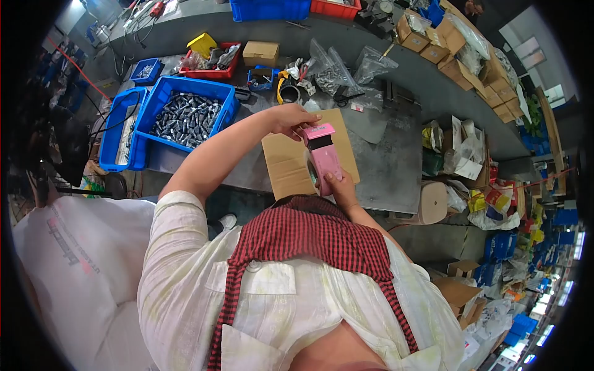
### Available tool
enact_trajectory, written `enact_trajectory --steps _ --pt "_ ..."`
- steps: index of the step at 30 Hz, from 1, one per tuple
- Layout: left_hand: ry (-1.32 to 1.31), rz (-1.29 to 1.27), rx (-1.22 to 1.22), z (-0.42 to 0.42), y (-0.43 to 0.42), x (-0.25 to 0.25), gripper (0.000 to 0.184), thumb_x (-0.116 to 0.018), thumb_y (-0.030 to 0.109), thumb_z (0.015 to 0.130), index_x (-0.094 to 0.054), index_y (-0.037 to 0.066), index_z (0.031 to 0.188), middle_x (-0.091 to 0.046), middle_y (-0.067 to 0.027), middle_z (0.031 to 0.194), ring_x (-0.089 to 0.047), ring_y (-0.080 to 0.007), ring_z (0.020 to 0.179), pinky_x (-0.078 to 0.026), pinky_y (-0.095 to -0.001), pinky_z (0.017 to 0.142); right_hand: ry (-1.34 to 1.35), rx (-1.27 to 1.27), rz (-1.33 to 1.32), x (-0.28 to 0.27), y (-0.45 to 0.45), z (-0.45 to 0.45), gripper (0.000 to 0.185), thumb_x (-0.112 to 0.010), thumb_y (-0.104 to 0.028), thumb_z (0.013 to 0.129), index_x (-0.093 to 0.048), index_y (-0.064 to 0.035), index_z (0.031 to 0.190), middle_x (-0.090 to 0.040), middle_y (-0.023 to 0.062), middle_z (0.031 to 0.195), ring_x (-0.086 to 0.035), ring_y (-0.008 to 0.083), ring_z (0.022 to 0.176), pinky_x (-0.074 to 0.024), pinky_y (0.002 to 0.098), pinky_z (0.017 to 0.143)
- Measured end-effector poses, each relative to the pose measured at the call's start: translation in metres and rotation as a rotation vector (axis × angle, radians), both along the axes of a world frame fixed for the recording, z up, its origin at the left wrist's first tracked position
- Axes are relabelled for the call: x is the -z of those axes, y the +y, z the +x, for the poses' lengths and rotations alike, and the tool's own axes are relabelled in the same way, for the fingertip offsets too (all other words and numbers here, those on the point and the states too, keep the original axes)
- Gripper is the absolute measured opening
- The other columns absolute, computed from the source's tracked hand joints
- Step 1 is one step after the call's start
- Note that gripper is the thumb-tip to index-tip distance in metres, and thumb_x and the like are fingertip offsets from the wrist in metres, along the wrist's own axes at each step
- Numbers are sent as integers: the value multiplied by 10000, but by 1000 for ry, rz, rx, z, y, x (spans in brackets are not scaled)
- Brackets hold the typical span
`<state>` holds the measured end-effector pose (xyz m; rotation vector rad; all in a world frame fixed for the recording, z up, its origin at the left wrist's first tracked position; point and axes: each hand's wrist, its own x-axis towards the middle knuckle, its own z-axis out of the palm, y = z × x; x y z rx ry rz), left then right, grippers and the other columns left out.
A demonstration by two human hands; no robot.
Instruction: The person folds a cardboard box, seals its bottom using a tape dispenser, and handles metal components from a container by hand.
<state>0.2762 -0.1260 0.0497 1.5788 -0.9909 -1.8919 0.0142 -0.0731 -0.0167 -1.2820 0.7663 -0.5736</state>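
Observation:
My right hand [341, 188] grips the lower end of a pink tape dispenser [328, 162], thumb on its near side. The dispenser is held tilted above a brown cardboard box [286, 162] on the grey workbench. My left hand [292, 121] reaches over to the dispenser's far end, fingers bent and drawn together at its head. Whatever lies between those fingertips is too small to make out. A dark band crosses the dispenser just below its head.
Left on the bench [387, 173] stands a blue bin [230, 102] of metal parts beside another blue bin [111, 139]. Behind are a red tray [213, 73], a small carton [260, 54], plastic bags [334, 68] and a roll of tape [288, 93]. A white sack [93, 260] stands at left.

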Motion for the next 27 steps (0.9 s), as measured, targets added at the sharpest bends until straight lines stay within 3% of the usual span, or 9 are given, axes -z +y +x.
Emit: enact_trajectory --steps 8,17,23,27 --pt "7 7 66 5 -9 28 218 -548 221 908 -647 69 1028 -641 -14 834 -625 -123 738 -524 -291 673 3 -5 23 -3 -1 1 448 -623 -426 842 -588 -9 1003 -634 68 767 -606 140 674 -479 268 622" --pt "49 26 117 2 -9 15 259 -532 250 910 -630 74 1073 -657 -36 879 -646 -154 779 -529 -330 705 8 2 33 -6 0 1 440 -622 -418 846 -584 -7 998 -630 67 758 -606 144 668 -481 269 620" --pt "-73 61 155 -2 -11 16 245 -526 240 913 -631 65 1048 -658 -43 854 -651 -154 737 -550 -331 681 -13 3 72 1 -1 -1 377 -621 -338 855 -580 1 1011 -629 65 780 -608 143 675 -489 270 625" --pt "-227 -65 80 -9 -4 17 243 -539 234 914 -642 38 1014 -654 -41 832 -641 -136 695 -552 -300 637 -45 20 103 5 -1 0 351 -616 -306 857 -578 3 1020 -628 64 787 -610 140 681 -492 271 620"
